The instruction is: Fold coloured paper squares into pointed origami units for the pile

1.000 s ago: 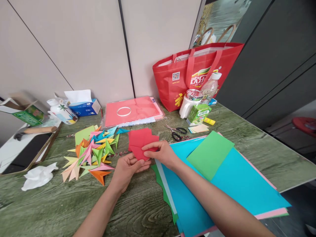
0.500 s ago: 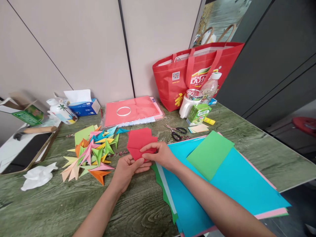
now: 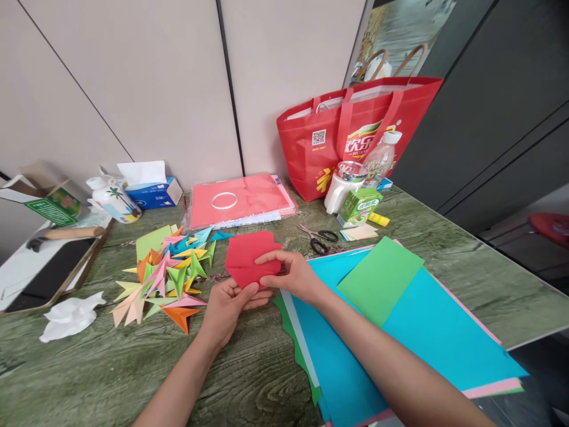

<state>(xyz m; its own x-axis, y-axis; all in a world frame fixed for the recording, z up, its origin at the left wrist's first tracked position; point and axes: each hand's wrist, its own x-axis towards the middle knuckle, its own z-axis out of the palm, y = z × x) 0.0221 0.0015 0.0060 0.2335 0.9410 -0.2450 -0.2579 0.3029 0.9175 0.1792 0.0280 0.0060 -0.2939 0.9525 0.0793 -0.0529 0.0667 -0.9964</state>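
Note:
A partly folded piece of red paper (image 3: 249, 254) is held up over the table between both hands. My left hand (image 3: 233, 305) pinches its lower edge, thumb in front and fingers behind. From the right, my right hand (image 3: 291, 274) grips its right side between thumb and fingers. Left of the hands lies a pile of folded paper pieces (image 3: 171, 276) in several colours. To the right, a green paper sheet (image 3: 381, 279) rests on a larger blue sheet (image 3: 438, 332). Behind the red paper lie scissors (image 3: 320, 240) with black handles.
At the back stand a red tote bag (image 3: 306, 154), a white mug (image 3: 336, 194), a green carton (image 3: 359, 207) and a plastic bottle (image 3: 383, 155). A pack of pink paper (image 3: 249, 201) lies mid-back. Leftward are a tissue box (image 3: 155, 194), crumpled tissue (image 3: 73, 317) and phone (image 3: 48, 273).
The red paper has turned slightly and its upper part has shifted a little left. My right fingers have moved slightly along its right side; both hands keep hold.

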